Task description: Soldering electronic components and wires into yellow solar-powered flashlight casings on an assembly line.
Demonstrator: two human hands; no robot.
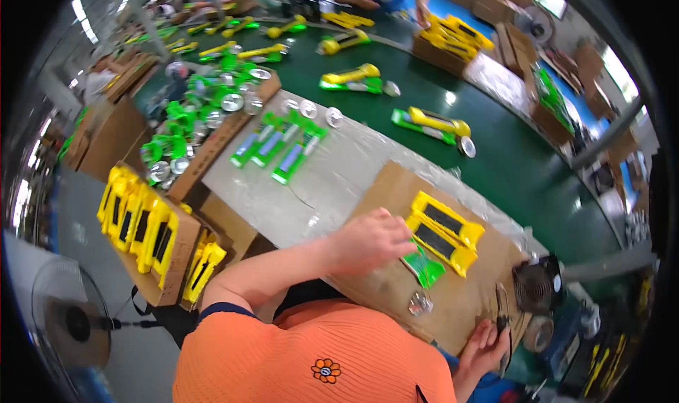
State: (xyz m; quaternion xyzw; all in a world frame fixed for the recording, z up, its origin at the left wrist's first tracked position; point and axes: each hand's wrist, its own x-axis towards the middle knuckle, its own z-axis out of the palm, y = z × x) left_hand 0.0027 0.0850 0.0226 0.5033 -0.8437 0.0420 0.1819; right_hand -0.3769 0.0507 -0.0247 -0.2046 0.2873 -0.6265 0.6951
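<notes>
My left hand [375, 242] hovers over a brown cardboard sheet [385, 191], its fingers curled together and slightly blurred; what they hold, if anything, is hidden. Just beside its fingertips lies a green plastic housing [424, 267]. Two yellow lamp bodies with dark panels [444, 229] rest side by side just beyond. A round, shiny reflector piece [419, 303] sits closer to me. At the lower right, my right hand [484, 346] has its fingers closed around a slim black-handled tool [503, 321], which looks like a soldering iron pointing away from me.
Three green housings [279, 148] lie on the plastic-covered table. Left of them stands a box of green parts and reflectors [194, 113]; nearer is a box of yellow bodies [145, 226]. A green conveyor [424, 91] carries lamp sets. A small black fan [535, 287] stands right.
</notes>
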